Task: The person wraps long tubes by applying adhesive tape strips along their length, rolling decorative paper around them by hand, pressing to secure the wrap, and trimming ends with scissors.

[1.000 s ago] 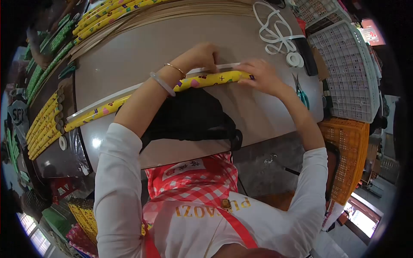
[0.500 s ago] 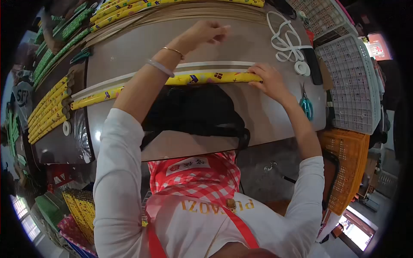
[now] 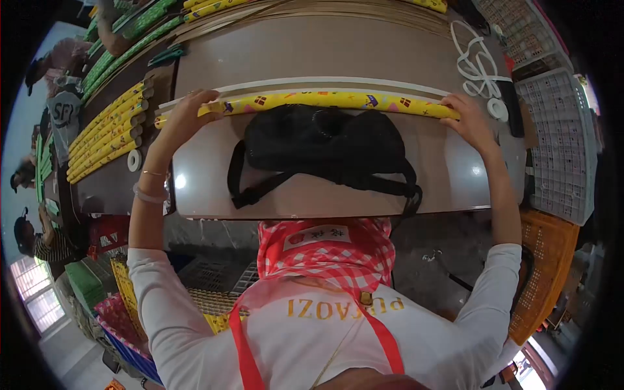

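A long yellow tube [image 3: 312, 99] with a colourful print lies across the table, running left to right. My left hand [image 3: 190, 120] is closed around it near the left end, thumb in front and fingers behind. At the right end, my right hand [image 3: 469, 122] grips it with thumb and fingertips. Just behind the tube runs a thin white strip [image 3: 338, 82], roughly parallel to it. A black bag [image 3: 325, 143] with straps lies in front of the tube, between my arms.
Several yellow tubes [image 3: 107, 140] are stacked at left beside a white tape roll [image 3: 134, 160]. White cord [image 3: 478, 65] and another tape roll [image 3: 497, 109] lie at right, near a grey plastic crate [image 3: 559, 143]. Thin brown strips [image 3: 325, 10] line the back. Other people are at far left.
My left hand has come down from above the table onto the tube's left part. My right hand stays on the right end. The whole view has shifted, showing more of the left side.
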{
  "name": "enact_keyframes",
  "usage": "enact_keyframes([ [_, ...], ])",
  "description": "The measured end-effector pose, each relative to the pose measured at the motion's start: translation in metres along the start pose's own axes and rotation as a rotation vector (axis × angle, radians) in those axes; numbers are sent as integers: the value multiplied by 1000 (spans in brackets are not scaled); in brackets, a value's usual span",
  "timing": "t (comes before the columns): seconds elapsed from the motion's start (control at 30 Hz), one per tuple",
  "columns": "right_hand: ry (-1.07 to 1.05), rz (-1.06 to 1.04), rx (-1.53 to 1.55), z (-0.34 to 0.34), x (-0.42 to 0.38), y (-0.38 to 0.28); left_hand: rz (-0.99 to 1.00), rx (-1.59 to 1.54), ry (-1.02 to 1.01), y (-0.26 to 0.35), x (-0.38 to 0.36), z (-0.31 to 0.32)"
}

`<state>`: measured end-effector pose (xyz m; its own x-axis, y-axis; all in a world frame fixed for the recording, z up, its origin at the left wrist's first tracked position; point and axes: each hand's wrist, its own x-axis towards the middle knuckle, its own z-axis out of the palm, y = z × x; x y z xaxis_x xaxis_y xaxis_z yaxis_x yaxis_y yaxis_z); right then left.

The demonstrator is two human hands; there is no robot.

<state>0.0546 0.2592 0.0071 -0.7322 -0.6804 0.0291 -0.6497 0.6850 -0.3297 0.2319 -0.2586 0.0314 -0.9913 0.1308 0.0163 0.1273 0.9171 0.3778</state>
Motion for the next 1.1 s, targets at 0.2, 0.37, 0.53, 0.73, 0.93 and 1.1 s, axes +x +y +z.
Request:
enact_keyframes([
  [0.2, -55, -10, -25, -1, 2, -1, -21, 84, -79, -18, 3, 16],
  [0.37, 16, -80, -37, 1, -1, -2, -86, 199, -105, -13, 3, 23],
  [0.53, -66, -19, -4, 4, 1, 7, -124, 300, -23, -10, -9, 39],
  [0.73, -29, 130, 31, 11, -6, 18, -158, 340, 82, -3, -18, 52],
  [0.93, -15, 137, -21, 3, -8, -2, -169, 291, 121, 7, -20, 47],
  [1.1, 4, 194, -83, 17, -10, 4, -124, 358, 133, -3, -26, 53],
])
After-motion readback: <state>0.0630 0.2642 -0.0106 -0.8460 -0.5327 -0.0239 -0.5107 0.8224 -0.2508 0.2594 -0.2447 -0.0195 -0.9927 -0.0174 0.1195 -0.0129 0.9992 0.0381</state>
